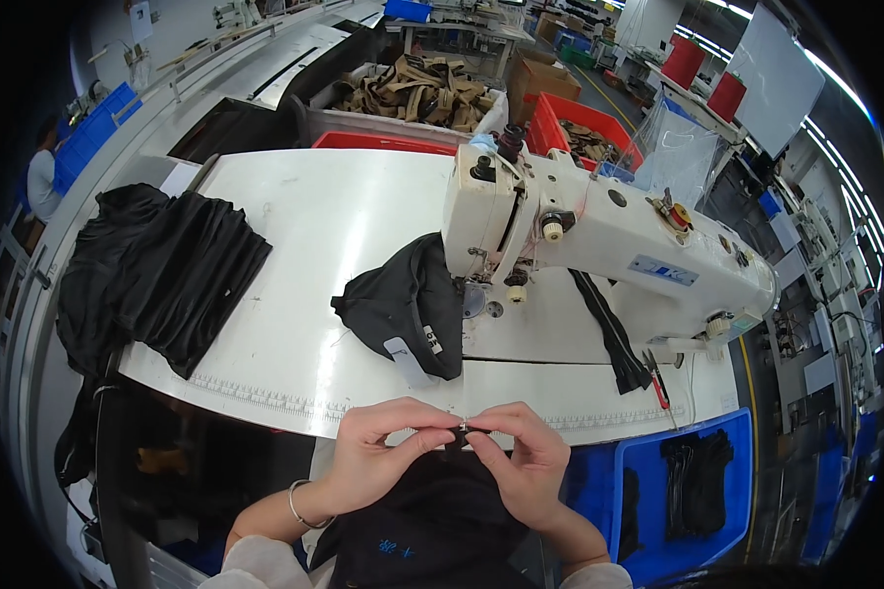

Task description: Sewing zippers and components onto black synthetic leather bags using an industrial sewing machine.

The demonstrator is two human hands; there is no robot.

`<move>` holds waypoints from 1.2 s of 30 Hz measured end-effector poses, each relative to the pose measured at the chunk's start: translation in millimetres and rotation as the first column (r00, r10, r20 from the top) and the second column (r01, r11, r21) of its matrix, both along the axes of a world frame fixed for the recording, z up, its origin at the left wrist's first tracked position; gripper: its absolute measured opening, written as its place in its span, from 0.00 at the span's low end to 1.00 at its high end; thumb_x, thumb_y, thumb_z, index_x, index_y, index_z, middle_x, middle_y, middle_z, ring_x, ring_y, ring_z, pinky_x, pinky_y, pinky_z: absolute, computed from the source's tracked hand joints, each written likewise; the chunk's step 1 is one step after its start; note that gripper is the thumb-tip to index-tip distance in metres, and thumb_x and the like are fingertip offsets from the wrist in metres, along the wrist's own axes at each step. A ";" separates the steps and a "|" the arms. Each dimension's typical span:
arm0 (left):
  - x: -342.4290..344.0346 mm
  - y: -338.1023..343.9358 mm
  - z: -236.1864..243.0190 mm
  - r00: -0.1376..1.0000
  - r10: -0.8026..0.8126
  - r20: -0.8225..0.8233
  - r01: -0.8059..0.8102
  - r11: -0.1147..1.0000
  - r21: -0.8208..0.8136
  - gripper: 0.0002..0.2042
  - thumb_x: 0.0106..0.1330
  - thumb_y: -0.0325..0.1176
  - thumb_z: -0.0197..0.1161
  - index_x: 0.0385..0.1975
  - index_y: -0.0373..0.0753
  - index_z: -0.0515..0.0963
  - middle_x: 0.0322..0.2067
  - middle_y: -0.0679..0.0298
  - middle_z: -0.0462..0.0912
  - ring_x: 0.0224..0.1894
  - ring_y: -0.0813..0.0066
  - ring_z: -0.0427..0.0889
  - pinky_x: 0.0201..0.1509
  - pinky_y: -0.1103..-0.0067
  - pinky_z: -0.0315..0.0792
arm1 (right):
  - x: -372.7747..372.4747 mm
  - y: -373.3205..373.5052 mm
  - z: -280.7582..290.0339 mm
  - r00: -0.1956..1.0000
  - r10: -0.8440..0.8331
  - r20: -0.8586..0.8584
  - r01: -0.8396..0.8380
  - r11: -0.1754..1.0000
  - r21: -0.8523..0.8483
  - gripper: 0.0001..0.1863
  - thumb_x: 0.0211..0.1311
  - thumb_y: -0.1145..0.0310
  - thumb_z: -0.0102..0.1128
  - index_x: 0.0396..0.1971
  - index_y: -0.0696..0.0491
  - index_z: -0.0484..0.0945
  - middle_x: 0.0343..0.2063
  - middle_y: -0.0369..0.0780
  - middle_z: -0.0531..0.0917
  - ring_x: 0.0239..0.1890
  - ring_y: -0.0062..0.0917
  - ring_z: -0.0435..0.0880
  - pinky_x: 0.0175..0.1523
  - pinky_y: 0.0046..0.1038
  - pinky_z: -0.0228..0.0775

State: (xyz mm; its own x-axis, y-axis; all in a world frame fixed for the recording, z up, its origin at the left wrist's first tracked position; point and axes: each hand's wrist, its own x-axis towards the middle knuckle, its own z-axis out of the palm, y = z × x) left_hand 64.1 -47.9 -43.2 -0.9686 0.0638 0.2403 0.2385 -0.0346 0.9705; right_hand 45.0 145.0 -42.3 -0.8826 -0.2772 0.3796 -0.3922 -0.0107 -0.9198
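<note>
At the front edge of the white table [285, 294], my left hand [388, 452] and my right hand [516, 456] meet fingertip to fingertip, both pinching a small dark piece [459, 432] with a pale bit on it, too small to make out. A black sewn fabric piece [398, 304] with a white tag lies beside the white sewing machine [619, 250]. A black zipper strip [609, 329] lies right of it, near red-handled scissors [658, 388]. A stack of black fabric pieces [167, 275] is on the table's left.
A blue bin [737, 471] with black items stands at lower right. Behind the table are a white bin of tan straps [408, 93], red crates [550, 113] and a cardboard box [530, 74]. Another person [41, 172] is at far left by blue crates [88, 142].
</note>
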 end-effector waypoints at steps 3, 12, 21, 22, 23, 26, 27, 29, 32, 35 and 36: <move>7.2 4.8 -9.1 0.986 0.059 -0.155 -0.069 0.996 -0.061 0.06 0.61 0.21 0.66 0.37 0.32 0.80 0.37 0.59 0.82 0.40 0.73 0.81 0.44 0.79 0.75 | 7.7 -8.4 -9.3 0.965 -0.109 -0.238 0.133 0.987 0.087 0.11 0.51 0.86 0.66 0.36 0.62 0.80 0.38 0.44 0.82 0.39 0.29 0.81 0.48 0.27 0.72; 35.7 -66.4 -25.0 0.915 0.360 0.184 -0.374 0.581 0.723 0.08 0.71 0.27 0.55 0.45 0.36 0.67 0.33 0.67 0.71 0.34 0.78 0.73 0.46 0.81 0.71 | 23.5 62.6 3.2 0.905 -0.192 0.380 0.422 0.281 -0.862 0.11 0.75 0.65 0.45 0.36 0.58 0.69 0.27 0.35 0.72 0.22 0.19 0.69 0.32 0.21 0.67; 55.6 -55.0 17.2 0.997 -0.052 0.053 0.043 0.987 0.158 0.04 0.66 0.25 0.62 0.36 0.36 0.73 0.32 0.64 0.80 0.39 0.74 0.78 0.48 0.81 0.70 | 30.7 68.0 0.0 0.928 0.226 0.296 -0.242 0.970 0.016 0.17 0.69 0.60 0.57 0.45 0.61 0.78 0.40 0.44 0.80 0.39 0.29 0.80 0.48 0.30 0.73; 45.4 -45.9 21.1 0.989 -0.138 -0.046 0.137 0.990 -0.031 0.03 0.66 0.24 0.61 0.36 0.35 0.74 0.35 0.62 0.81 0.40 0.73 0.78 0.48 0.78 0.70 | 28.2 49.2 4.5 0.986 0.160 0.054 -0.169 0.917 0.361 0.17 0.67 0.61 0.60 0.47 0.59 0.79 0.46 0.45 0.79 0.49 0.31 0.78 0.56 0.34 0.68; 34.0 -39.2 23.9 0.967 -0.233 -0.104 0.201 0.947 -0.252 0.03 0.66 0.24 0.61 0.36 0.33 0.75 0.37 0.59 0.81 0.42 0.72 0.77 0.48 0.75 0.71 | 26.7 31.9 8.1 0.972 0.193 -0.135 -0.049 0.728 0.683 0.18 0.64 0.63 0.64 0.49 0.58 0.80 0.53 0.46 0.79 0.58 0.33 0.76 0.64 0.38 0.63; 5.4 -20.0 23.8 0.938 -0.345 -0.012 0.333 0.912 -0.238 0.05 0.66 0.24 0.61 0.39 0.33 0.75 0.46 0.58 0.81 0.50 0.70 0.78 0.58 0.73 0.68 | 18.4 -3.2 9.2 0.944 0.264 0.199 -0.289 0.951 0.110 0.11 0.60 0.72 0.67 0.43 0.56 0.83 0.47 0.44 0.82 0.50 0.28 0.83 0.54 0.27 0.73; -4.0 -16.3 21.3 0.925 -0.380 0.017 0.381 0.923 -0.055 0.05 0.67 0.25 0.61 0.40 0.34 0.76 0.48 0.57 0.80 0.51 0.68 0.77 0.59 0.72 0.67 | 15.4 -1.5 10.1 0.906 0.273 0.323 -0.323 0.940 0.113 0.08 0.62 0.76 0.64 0.40 0.60 0.82 0.39 0.42 0.85 0.42 0.22 0.85 0.46 0.21 0.77; -23.5 -10.1 14.4 0.871 -0.479 0.104 0.453 0.868 0.203 0.07 0.67 0.26 0.60 0.43 0.34 0.77 0.51 0.55 0.78 0.53 0.64 0.76 0.61 0.71 0.66 | 12.1 5.4 8.4 0.817 0.252 0.519 -0.302 0.953 0.011 0.07 0.64 0.77 0.62 0.40 0.62 0.81 0.35 0.41 0.86 0.36 0.19 0.85 0.41 0.21 0.78; -53.6 4.5 1.6 0.944 -0.232 -0.235 0.121 0.904 -0.409 0.12 0.67 0.30 0.60 0.47 0.33 0.77 0.51 0.55 0.78 0.53 0.60 0.76 0.61 0.68 0.67 | -2.0 24.1 3.8 0.757 0.204 0.621 -0.042 0.963 -0.266 0.23 0.65 0.83 0.54 0.60 0.63 0.65 0.27 0.48 0.84 0.24 0.27 0.85 0.32 0.24 0.78; -70.9 17.7 -5.8 0.847 -0.348 -0.401 -0.261 0.384 -0.886 0.17 0.58 0.28 0.60 0.46 0.27 0.76 0.46 0.52 0.77 0.44 0.60 0.77 0.53 0.69 0.71 | -30.6 28.0 -8.0 0.838 0.076 0.540 0.053 0.974 -0.220 0.22 0.67 0.83 0.52 0.60 0.62 0.65 0.31 0.48 0.85 0.26 0.27 0.86 0.36 0.26 0.80; -73.3 18.6 -5.8 0.881 -0.402 -0.249 -0.194 0.172 -0.966 0.20 0.55 0.27 0.61 0.47 0.25 0.75 0.45 0.51 0.77 0.43 0.61 0.76 0.50 0.71 0.71 | -42.1 28.2 -12.9 0.901 0.066 0.428 -0.020 0.994 -0.112 0.21 0.65 0.84 0.52 0.58 0.62 0.68 0.32 0.47 0.85 0.29 0.28 0.86 0.39 0.27 0.80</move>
